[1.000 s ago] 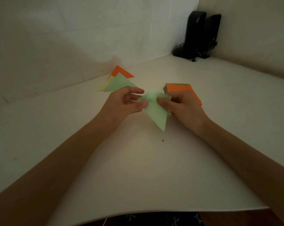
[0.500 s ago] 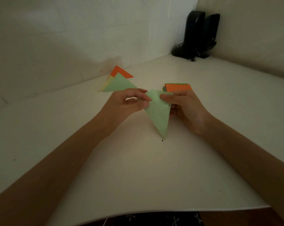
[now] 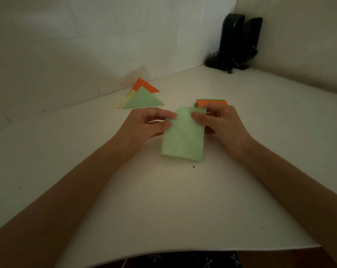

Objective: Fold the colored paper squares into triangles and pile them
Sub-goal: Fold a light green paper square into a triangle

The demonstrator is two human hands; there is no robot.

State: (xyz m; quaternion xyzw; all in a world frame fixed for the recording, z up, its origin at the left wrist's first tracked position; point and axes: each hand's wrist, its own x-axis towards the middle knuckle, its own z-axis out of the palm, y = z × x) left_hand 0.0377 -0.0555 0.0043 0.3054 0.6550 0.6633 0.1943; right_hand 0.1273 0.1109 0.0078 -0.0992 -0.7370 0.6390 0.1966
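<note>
While the left hand point(image 3: 144, 124) and right hand point(image 3: 219, 122) each pinch an upper corner, the green paper point(image 3: 185, 140) is held over the desk point(image 3: 183, 200), between the triangle pile point(image 3: 142, 99) and an orange-topped stack point(image 3: 212, 102) partly hidden behind the right hand.

We list two black speakers point(image 3: 232, 37) (cables trailing at their bases) standing in the far corner of a white table point(image 3: 163, 209), plus one small dark speck point(image 3: 193, 166).

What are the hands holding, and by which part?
The green paper: the left hand pinches its upper left edge, the right hand its upper right edge.
</note>
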